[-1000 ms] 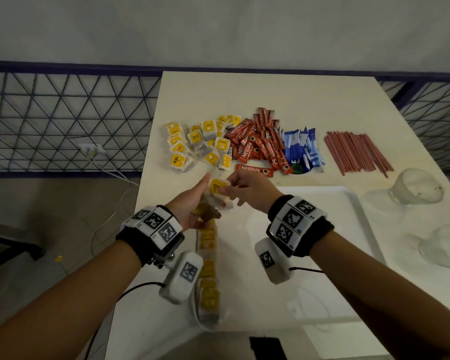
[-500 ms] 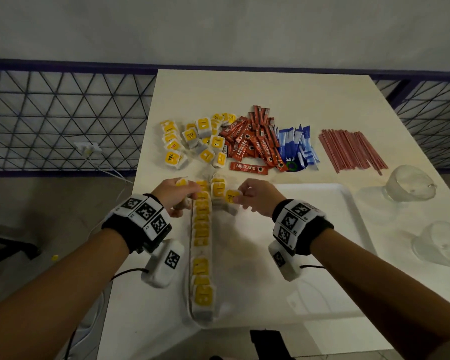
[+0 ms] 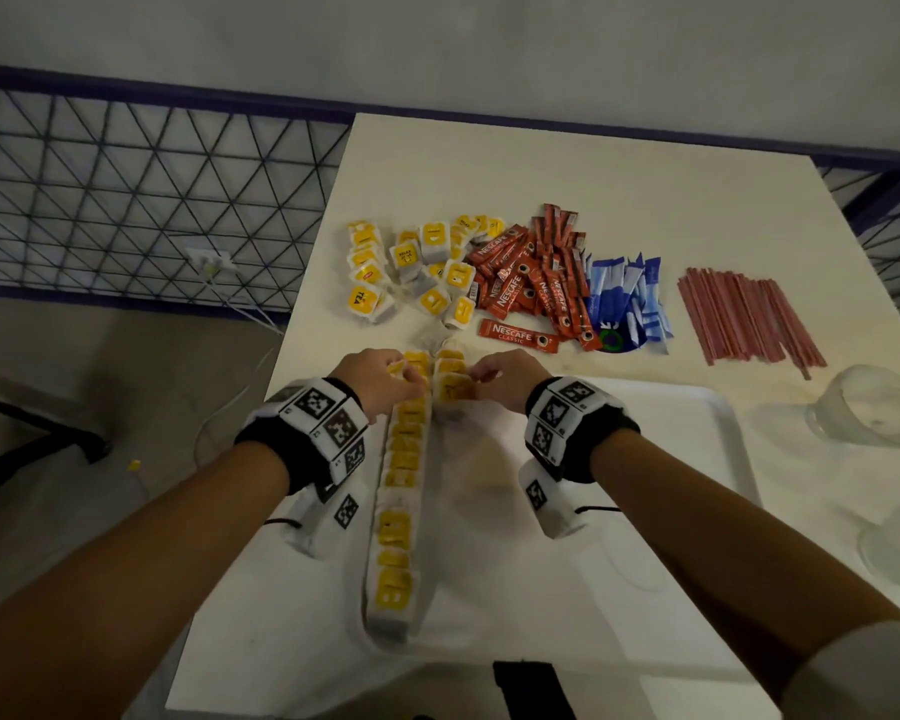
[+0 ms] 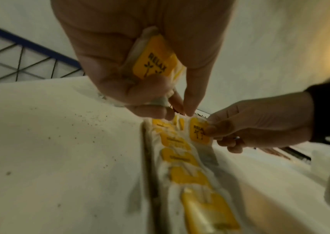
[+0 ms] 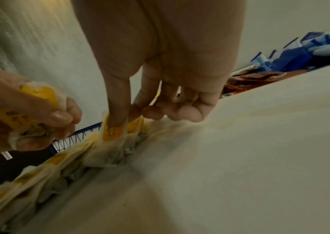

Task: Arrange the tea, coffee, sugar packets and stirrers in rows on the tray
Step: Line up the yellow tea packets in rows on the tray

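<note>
The tea bag (image 4: 156, 63) gripped in the left hand's (image 4: 140, 52) fingers reads "RELAX"; beyond the fingertips, a red coffee stick (image 3: 518, 335) reads "NESCAFÉ CLASSIC".

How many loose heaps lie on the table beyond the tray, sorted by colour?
Yellow tea bags: 1 heap
Red coffee sticks: 1 heap
Blue sugar packets: 1 heap
Reddish-brown stirrers: 1 heap
Total: 4 heaps
</note>
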`<state>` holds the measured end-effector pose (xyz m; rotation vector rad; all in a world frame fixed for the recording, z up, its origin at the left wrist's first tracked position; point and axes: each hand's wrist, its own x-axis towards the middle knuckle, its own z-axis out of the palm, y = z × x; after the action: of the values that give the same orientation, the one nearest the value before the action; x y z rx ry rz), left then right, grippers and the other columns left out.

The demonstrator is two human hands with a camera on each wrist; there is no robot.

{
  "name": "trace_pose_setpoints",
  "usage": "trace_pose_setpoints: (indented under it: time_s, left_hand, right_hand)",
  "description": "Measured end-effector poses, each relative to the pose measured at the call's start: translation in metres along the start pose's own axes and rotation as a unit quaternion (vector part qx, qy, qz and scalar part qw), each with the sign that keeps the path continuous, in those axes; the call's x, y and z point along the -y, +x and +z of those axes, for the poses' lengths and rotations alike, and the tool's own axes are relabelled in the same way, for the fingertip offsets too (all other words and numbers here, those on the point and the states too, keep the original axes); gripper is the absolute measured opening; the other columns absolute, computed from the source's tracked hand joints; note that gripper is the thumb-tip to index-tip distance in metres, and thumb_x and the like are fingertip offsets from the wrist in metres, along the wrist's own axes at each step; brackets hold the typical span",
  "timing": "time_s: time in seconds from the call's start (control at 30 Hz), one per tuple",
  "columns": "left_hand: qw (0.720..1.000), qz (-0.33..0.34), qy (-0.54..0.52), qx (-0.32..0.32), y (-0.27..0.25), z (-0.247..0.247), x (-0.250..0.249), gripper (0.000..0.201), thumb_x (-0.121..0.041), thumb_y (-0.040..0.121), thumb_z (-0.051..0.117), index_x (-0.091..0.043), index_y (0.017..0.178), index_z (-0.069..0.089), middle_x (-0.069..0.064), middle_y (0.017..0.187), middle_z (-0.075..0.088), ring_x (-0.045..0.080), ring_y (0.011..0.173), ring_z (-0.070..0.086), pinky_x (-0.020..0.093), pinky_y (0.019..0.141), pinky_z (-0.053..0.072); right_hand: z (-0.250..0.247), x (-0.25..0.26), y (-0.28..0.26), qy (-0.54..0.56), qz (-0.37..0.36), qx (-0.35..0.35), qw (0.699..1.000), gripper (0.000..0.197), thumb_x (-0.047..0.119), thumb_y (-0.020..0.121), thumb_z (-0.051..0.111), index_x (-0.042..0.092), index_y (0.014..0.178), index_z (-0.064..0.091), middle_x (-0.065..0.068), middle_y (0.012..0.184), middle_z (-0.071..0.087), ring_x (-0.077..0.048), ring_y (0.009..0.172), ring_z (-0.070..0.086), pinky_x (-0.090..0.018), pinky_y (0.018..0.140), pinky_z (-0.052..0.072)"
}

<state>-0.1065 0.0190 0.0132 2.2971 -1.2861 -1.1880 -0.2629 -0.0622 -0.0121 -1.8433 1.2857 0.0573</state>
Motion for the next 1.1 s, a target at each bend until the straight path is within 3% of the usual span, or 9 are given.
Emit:
trace_pose_setpoints:
  time_s: [0.13, 0.27, 0.33, 0.43, 0.6, 0.73, 0.87, 1.0, 1.1]
  left_hand:
    - [0.995, 0.012, 0.095, -0.022, 0.005, 0.003, -0.006, 0.027, -0.03, 0.085, 0.059, -0.009, 0.1, 0.063, 0.011, 0.104, 0.064, 0.03, 0.091, 0.059, 0.03, 0.069, 0.046]
    - [0.994, 0.006, 0.104, -0.018, 0.004, 0.003, -0.011, 0.027, -0.036, 0.086, 0.058, -0.013, 0.098, 0.06, 0.007, 0.106, 0.062, 0.029, 0.084, 0.059, 0.027, 0.064, 0.044]
    - [0.998, -0.005, 0.056, -0.005, 0.003, 0.001, -0.013, 0.032, -0.049, 0.087, 0.053, -0.017, 0.094, 0.056, 0.003, 0.092, 0.061, 0.027, 0.083, 0.062, 0.025, 0.056, 0.044]
    - [0.988, -0.067, -0.132, 0.037, -0.002, -0.005, -0.019, 0.046, -0.06, 0.089, 0.039, -0.019, 0.095, 0.059, -0.002, 0.075, 0.057, 0.016, 0.054, 0.05, 0.02, 0.045, 0.037]
    - [0.912, -0.121, -0.358, 0.16, -0.005, -0.013, -0.021, 0.066, -0.071, 0.087, 0.019, -0.018, 0.089, 0.059, 0.006, 0.067, 0.062, 0.017, 0.05, 0.043, 0.02, 0.05, 0.034]
    - [0.903, -0.08, -0.389, 0.162, -0.013, -0.013, -0.027, 0.066, -0.069, 0.087, 0.02, -0.016, 0.079, 0.058, 0.005, 0.05, 0.056, 0.021, 0.047, 0.047, 0.017, 0.044, 0.038]
    - [0.878, -0.045, -0.431, 0.202, -0.021, -0.015, -0.025, 0.055, -0.056, 0.093, 0.029, -0.012, 0.086, 0.06, 0.008, 0.061, 0.06, 0.023, 0.049, 0.062, 0.022, 0.041, 0.048]
    - [0.878, -0.028, -0.417, 0.232, -0.027, -0.015, -0.016, 0.05, -0.051, 0.096, 0.025, -0.017, 0.097, 0.061, 0.003, 0.063, 0.065, 0.021, 0.065, 0.069, 0.03, 0.052, 0.056]
    - [0.905, -0.015, -0.376, 0.201, -0.027, -0.014, -0.01, 0.053, -0.059, 0.094, 0.022, -0.026, 0.105, 0.062, 0.004, 0.088, 0.07, 0.02, 0.082, 0.067, 0.035, 0.075, 0.053]
  right_hand:
    - [0.005, -0.004, 0.008, -0.01, 0.019, 0.011, 1.0, 0.03, 0.018, 0.09, 0.058, 0.007, 0.118, 0.061, -0.012, 0.124, 0.059, -0.024, 0.113, 0.053, -0.018, 0.081, 0.033]
    - [0.007, -0.005, 0.01, -0.02, 0.026, 0.002, 0.999, 0.026, 0.025, 0.087, 0.062, 0.011, 0.109, 0.06, -0.007, 0.106, 0.061, -0.023, 0.102, 0.054, -0.02, 0.075, 0.034]
    - [0.001, -0.004, 0.007, 0.023, 0.023, -0.012, 0.999, 0.023, 0.034, 0.081, 0.069, 0.018, 0.088, 0.054, 0.003, 0.08, 0.051, -0.015, 0.079, 0.048, -0.021, 0.06, 0.033]
    - [-0.013, 0.006, -0.004, 0.093, -0.031, -0.018, 0.995, 0.027, 0.036, 0.079, 0.07, 0.025, 0.075, 0.045, 0.004, 0.073, 0.043, -0.011, 0.064, 0.042, -0.02, 0.054, 0.033]
    - [-0.022, 0.037, -0.025, 0.119, -0.095, 0.048, 0.987, 0.03, 0.037, 0.078, 0.07, 0.023, 0.1, 0.055, 0.006, 0.081, 0.05, -0.008, 0.064, 0.049, -0.02, 0.057, 0.04]
    - [-0.009, 0.052, -0.034, 0.027, -0.129, 0.023, 0.991, 0.03, 0.031, 0.078, 0.071, 0.018, 0.09, 0.047, 0.002, 0.084, 0.052, -0.013, 0.071, 0.047, -0.024, 0.064, 0.038]
    - [-0.003, 0.052, -0.035, 0.002, -0.135, -0.023, 0.991, 0.028, 0.02, 0.082, 0.066, 0.024, 0.072, 0.041, 0.005, 0.074, 0.047, -0.014, 0.073, 0.045, -0.022, 0.056, 0.033]
    - [-0.002, 0.049, -0.039, 0.085, -0.114, -0.026, 0.989, 0.029, 0.019, 0.08, 0.071, 0.026, 0.068, 0.045, 0.009, 0.069, 0.048, -0.006, 0.061, 0.045, -0.019, 0.061, 0.038]
    - [0.001, 0.047, -0.043, 0.149, -0.098, -0.026, 0.984, 0.026, 0.018, 0.079, 0.072, 0.021, 0.07, 0.048, 0.003, 0.067, 0.055, -0.011, 0.059, 0.053, -0.025, 0.062, 0.046]
